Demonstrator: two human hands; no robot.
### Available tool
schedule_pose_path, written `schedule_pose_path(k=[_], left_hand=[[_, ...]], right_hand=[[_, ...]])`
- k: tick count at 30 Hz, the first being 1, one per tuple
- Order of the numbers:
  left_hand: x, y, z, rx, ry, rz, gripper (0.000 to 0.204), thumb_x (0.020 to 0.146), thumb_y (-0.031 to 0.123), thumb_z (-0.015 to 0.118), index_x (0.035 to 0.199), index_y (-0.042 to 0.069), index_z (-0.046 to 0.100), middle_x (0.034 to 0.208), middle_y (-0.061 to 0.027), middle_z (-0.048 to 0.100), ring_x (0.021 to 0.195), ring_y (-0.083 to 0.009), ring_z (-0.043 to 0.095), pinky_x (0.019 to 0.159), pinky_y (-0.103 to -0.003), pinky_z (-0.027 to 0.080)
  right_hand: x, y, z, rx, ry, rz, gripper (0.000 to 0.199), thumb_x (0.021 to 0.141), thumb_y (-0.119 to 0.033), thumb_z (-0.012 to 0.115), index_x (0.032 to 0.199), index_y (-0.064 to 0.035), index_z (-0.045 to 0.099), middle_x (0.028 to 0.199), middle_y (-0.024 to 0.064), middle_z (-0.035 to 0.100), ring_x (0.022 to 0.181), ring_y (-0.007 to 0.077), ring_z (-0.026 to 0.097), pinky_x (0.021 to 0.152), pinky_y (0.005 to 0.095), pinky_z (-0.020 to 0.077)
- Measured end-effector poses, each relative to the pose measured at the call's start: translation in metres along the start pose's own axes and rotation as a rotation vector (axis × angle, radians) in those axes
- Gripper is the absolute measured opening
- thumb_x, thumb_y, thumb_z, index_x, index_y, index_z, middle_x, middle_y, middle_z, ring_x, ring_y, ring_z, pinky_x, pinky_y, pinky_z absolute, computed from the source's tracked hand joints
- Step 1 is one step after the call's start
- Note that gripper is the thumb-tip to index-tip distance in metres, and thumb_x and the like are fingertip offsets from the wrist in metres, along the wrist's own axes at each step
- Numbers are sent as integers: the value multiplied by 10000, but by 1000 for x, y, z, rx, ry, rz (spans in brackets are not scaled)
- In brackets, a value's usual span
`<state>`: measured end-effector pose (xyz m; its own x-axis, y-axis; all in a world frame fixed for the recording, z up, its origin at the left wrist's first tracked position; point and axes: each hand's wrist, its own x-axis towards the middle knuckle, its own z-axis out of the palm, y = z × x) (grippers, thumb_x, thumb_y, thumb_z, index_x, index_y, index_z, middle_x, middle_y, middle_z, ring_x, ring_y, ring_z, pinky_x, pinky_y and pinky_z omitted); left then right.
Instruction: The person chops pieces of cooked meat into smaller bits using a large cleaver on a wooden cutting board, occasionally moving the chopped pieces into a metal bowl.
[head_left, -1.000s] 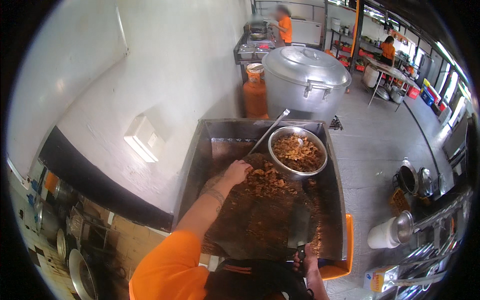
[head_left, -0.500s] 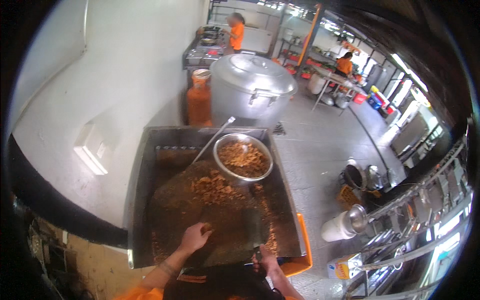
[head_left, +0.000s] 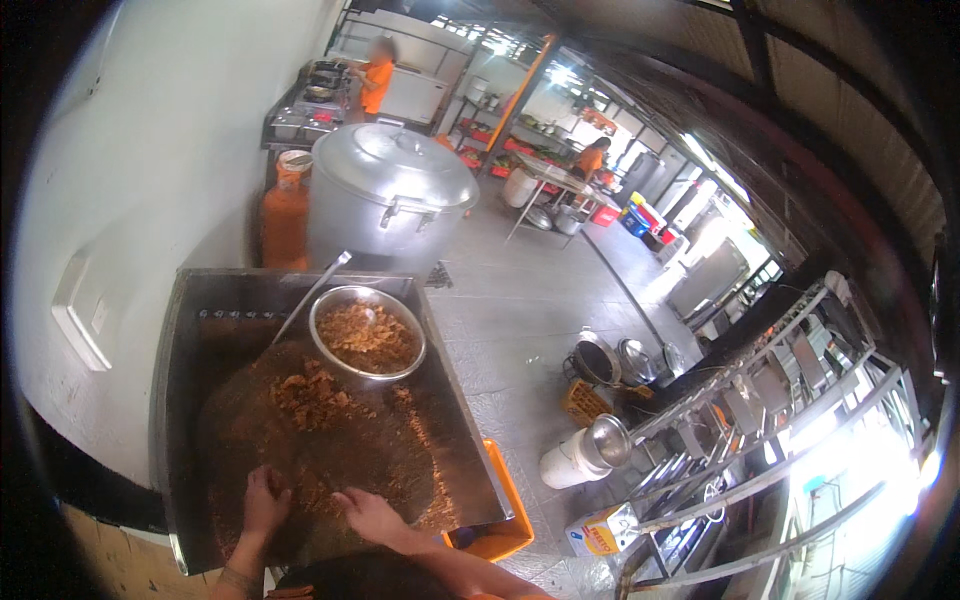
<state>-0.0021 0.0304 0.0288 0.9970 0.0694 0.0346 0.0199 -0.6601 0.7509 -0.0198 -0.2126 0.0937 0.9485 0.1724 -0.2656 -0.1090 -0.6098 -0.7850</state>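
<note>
My left hand point(head_left: 265, 503) is low over a large dark chopping board point(head_left: 235, 415), its fingers curled; what they hold, if anything, is hidden. To its right, my right hand point(head_left: 378, 518) is closed round a cleaver point(head_left: 326, 482), whose blade shows only as a thin dark line pointing toward the left hand. A heap of chopped brown meat point(head_left: 308, 398) lies beyond both hands, with more bits along the board's right side. Behind the heap, a steel bowl point(head_left: 370, 378) full of brown pieces rests tilted. A long metal handle point(head_left: 312, 300) leans beside the bowl.
A deep metal trough point(head_left: 455, 410) surrounds the board. An orange crate point(head_left: 510, 500) sits at its right. Beyond stand a huge lidded pot point(head_left: 385, 185) and an orange gas cylinder point(head_left: 287, 225). A white bucket point(head_left: 570, 458) and metal racks are on the right. Two people in orange work far off.
The view has swung right, shifting the trough leftward in it. My right hand has come up from the near edge onto the board, the cleaver now closer to my left hand.
</note>
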Motion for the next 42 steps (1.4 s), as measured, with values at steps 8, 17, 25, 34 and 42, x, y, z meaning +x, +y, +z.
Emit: schedule_pose_path(k=[8,17,25,34,42], left_hand=[[-17,9,-4,64,-173,-36,654,790,170,792,1373,47,522,1451,-226,378,1266,-437,520,1033,-484,491],[-23,-5,0,4,-117,-5,584,769,209,831,1276,54,585,1406,-232,387,1262,-439,515,1024,-458,510],[-27,-5,-6,-101,-132,-119,511,848,188,768,1300,60,570,1308,-181,522,1185,-382,568,1005,-429,497],[-28,-14,4,-133,-3,-7,431,887,193,736,1285,87,609,1185,-149,652,1004,-366,667,902,-451,544],[-22,-7,5,-169,-109,-40,381,881,216,742,1211,59,631,1012,-167,732,985,-368,706,854,-459,556]], right_hand=[[16,-4,7,25,-257,183,614,1051,-552,417,1045,17,646,881,253,690,885,442,681,793,525,514],[26,19,25,-19,-222,230,549,1051,-509,441,1159,-17,659,947,236,703,948,418,680,848,485,520],[29,52,34,72,-108,174,438,1072,-422,483,987,-15,622,647,85,592,508,170,568,485,358,464],[7,30,27,208,-142,149,433,1092,-412,441,897,-37,531,582,44,528,422,138,501,399,312,410],[17,-6,21,266,-167,127,443,1097,-411,432,880,-37,531,567,41,523,415,141,508,405,321,417]])
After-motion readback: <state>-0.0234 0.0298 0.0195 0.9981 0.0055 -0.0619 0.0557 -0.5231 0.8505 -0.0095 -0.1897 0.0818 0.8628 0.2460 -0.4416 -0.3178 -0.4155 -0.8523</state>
